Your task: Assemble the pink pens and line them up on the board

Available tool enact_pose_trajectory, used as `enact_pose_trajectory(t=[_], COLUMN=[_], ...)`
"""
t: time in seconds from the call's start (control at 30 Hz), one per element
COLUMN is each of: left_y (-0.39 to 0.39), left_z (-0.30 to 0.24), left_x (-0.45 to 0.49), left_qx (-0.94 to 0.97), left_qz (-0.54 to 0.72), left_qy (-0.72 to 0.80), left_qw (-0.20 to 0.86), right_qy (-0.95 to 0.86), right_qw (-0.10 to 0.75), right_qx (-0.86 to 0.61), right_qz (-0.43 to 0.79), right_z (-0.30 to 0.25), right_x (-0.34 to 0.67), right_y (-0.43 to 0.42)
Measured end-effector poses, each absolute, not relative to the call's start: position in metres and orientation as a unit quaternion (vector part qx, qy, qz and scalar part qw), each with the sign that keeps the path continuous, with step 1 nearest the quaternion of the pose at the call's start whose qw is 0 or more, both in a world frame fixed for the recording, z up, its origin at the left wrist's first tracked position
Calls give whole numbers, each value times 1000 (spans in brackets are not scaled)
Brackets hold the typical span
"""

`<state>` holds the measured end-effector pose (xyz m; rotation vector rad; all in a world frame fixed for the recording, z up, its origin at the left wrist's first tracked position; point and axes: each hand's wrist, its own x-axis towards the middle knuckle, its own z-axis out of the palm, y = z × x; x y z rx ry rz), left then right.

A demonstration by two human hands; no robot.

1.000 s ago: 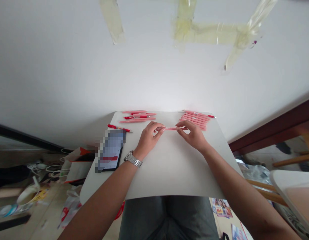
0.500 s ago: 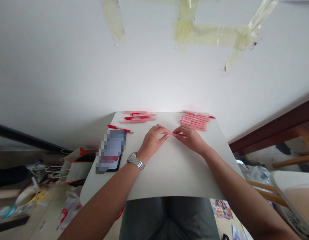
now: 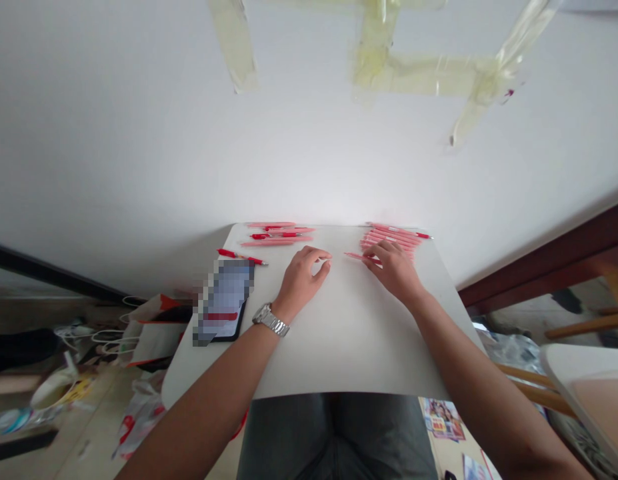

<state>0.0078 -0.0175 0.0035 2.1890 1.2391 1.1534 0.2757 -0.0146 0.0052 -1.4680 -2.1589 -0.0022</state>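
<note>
**Pink pen in the right hand, roughly parallel with the row just beyond**

The white, round-cornered counter (image 3: 339, 340) spreads beneath both hands. A dark-edged, flat phone (image 3: 226, 300), partly pixelated, lies to the left of the left hand (image 3: 301, 279), near the silver metal watch (image 3: 271, 319) on that wrist. Just beyond the right hand (image 3: 396, 270) is a close-laid row of slim pink pens (image 3: 391, 235), its near edge partly covered by the fingers. Beyond the left hand lies a looser group of pink and red pens (image 3: 277, 235). One red pen with a metallic tip (image 3: 241, 257) lies to that hand's left, above the phone.

Smallest is the slender pink pen with a red section (image 3: 355, 256), pinched between the right thumb and fingers. Its long axis runs mostly sideways, the pale end pointing at the left hand across a short gap; the right hand is the nearer one to the row. The left thumb and forefinger are curved apart, with nothing clearly visible between them.
</note>
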Motion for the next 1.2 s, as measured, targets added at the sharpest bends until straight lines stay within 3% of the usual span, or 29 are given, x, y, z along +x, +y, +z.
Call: enact_pose_trajectory(t=[0.63, 1.2], left_y=[-18, -19], left_z=[1, 2], left_x=[8, 8], left_qx=[769, 772], left_qz=[402, 396], left_qy=[452, 454], left_qw=[208, 201], right_qy=[-704, -715], right_qw=[258, 259], right_qx=[-649, -641], right_qz=[-127, -104], right_z=[13, 7], right_x=[299, 306], right_y=[0, 9])
